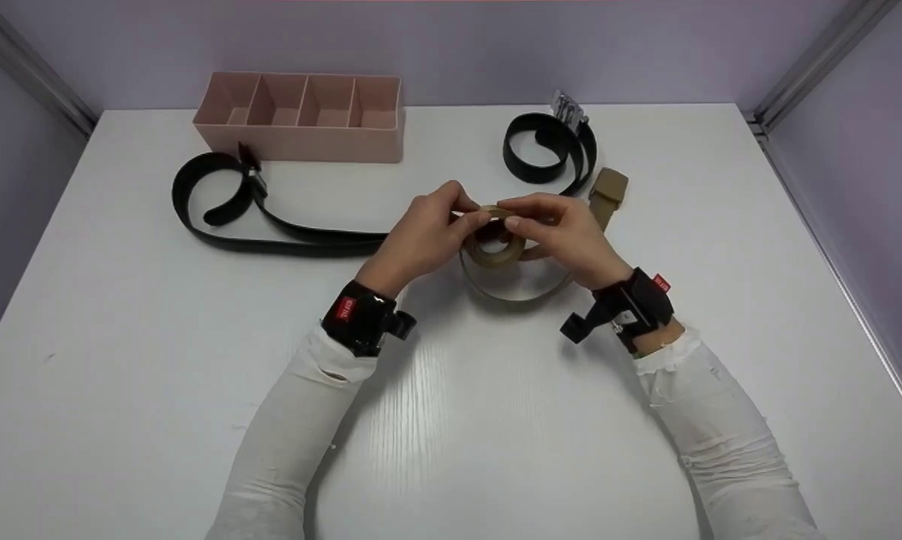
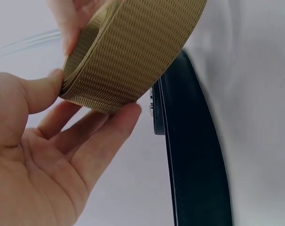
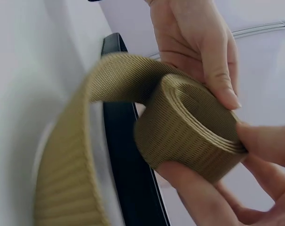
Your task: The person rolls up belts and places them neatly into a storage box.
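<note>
Both the left hand (image 1: 424, 236) and the right hand (image 1: 563, 229) pinch the coiled tan woven webbing belt (image 1: 495, 244) so the roll stays tight above the white desk (image 1: 451, 420).

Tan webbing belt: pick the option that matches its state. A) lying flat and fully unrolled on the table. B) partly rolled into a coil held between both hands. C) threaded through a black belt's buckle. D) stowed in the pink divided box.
B: the tan webbing belt is wound into a coil pinched by the left hand and right hand, its loose tail trailing on the table.
</note>
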`<action>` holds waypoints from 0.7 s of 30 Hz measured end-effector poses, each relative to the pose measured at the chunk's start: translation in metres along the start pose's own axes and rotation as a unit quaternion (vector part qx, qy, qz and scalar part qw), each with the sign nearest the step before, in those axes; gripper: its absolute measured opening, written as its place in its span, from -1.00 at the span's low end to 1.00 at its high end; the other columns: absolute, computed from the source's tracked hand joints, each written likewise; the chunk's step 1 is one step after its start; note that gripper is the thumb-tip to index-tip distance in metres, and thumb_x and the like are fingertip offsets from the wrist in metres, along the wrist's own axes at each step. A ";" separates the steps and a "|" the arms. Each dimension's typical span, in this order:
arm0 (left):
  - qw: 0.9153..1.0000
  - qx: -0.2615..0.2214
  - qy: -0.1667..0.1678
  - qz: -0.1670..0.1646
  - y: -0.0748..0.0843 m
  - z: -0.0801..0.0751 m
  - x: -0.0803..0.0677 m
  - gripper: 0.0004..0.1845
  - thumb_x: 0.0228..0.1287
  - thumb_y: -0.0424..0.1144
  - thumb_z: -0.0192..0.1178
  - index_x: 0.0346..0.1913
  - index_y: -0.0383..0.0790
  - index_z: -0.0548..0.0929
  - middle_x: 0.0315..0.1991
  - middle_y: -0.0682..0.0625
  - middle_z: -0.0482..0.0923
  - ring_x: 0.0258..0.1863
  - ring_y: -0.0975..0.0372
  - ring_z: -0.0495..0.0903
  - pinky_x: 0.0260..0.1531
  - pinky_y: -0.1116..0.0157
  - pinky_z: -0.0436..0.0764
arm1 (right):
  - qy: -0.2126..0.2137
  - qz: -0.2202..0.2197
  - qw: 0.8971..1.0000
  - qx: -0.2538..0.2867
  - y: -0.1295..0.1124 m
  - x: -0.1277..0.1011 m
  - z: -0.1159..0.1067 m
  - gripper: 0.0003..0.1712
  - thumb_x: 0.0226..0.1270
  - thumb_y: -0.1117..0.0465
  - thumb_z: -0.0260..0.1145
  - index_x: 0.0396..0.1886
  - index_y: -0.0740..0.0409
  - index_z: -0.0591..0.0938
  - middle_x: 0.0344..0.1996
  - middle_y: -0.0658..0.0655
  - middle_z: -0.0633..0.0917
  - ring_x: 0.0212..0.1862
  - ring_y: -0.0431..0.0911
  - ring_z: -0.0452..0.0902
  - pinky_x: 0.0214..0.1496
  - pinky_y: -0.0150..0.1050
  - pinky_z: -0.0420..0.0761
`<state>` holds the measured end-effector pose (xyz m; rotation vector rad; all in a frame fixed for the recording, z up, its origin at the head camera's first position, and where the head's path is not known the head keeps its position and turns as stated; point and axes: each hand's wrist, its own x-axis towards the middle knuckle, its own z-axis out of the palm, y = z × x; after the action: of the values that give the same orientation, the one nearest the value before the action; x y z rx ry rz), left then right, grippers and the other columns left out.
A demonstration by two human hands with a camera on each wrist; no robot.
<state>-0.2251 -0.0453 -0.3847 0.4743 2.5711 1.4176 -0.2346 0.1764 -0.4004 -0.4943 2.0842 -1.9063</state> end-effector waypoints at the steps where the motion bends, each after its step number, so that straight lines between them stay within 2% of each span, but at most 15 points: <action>1: 1.000 -0.004 0.006 -0.001 0.000 0.000 0.000 -0.74 0.36 0.02 0.09 -0.15 -0.10 0.45 -0.19 0.09 0.62 -0.31 0.37 0.61 -0.33 0.36 0.57 | 0.007 -0.004 1.000 0.011 0.000 0.000 0.001 -0.59 0.27 0.19 0.34 0.10 0.20 0.60 0.02 0.22 0.61 -0.03 0.14 0.58 -0.28 -0.11 0.67; 7: 0.999 -0.022 0.026 0.002 0.001 -0.001 0.000 -0.72 0.38 0.02 0.06 -0.12 -0.13 0.41 -0.25 0.06 0.60 -0.36 0.33 0.62 -0.37 0.34 0.56 | 0.050 -0.020 0.996 0.066 0.000 0.000 0.003 -0.59 0.29 0.22 0.32 0.12 0.22 0.58 -0.01 0.27 0.57 -0.14 -0.01 0.56 -0.25 -0.09 0.67; 12: 0.999 -0.005 0.038 0.020 0.000 -0.001 -0.001 -0.74 0.38 -0.04 0.08 -0.13 -0.17 0.43 -0.26 0.05 0.60 -0.35 0.34 0.59 -0.38 0.38 0.54 | 0.042 -0.015 0.996 0.082 -0.001 0.000 0.002 -0.59 0.28 0.24 0.32 0.12 0.21 0.57 0.00 0.27 0.57 -0.12 0.02 0.56 -0.21 -0.05 0.66; 16: 0.999 0.011 0.037 0.031 -0.001 -0.001 -0.002 -0.76 0.37 -0.06 0.10 -0.17 -0.18 0.46 -0.31 0.04 0.58 -0.37 0.33 0.54 -0.39 0.38 0.53 | 0.012 -0.010 0.997 0.070 -0.001 0.000 -0.002 -0.60 0.27 0.26 0.33 0.11 0.24 0.58 0.05 0.31 0.55 -0.01 0.13 0.56 -0.17 -0.02 0.64; 21: 0.999 0.021 -0.002 0.038 -0.001 -0.001 -0.002 -0.80 0.36 -0.06 0.12 -0.24 -0.12 0.47 -0.37 0.05 0.56 -0.42 0.30 0.48 -0.44 0.36 0.48 | -0.036 -0.004 0.999 -0.014 -0.002 -0.001 -0.007 -0.60 0.28 0.19 0.33 0.10 0.20 0.60 0.02 0.32 0.58 -0.04 0.15 0.57 -0.19 -0.10 0.66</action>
<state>-0.2237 -0.0476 -0.3850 0.5867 2.6102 1.3854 -0.2368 0.1833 -0.3981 -0.5697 2.0698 -1.8371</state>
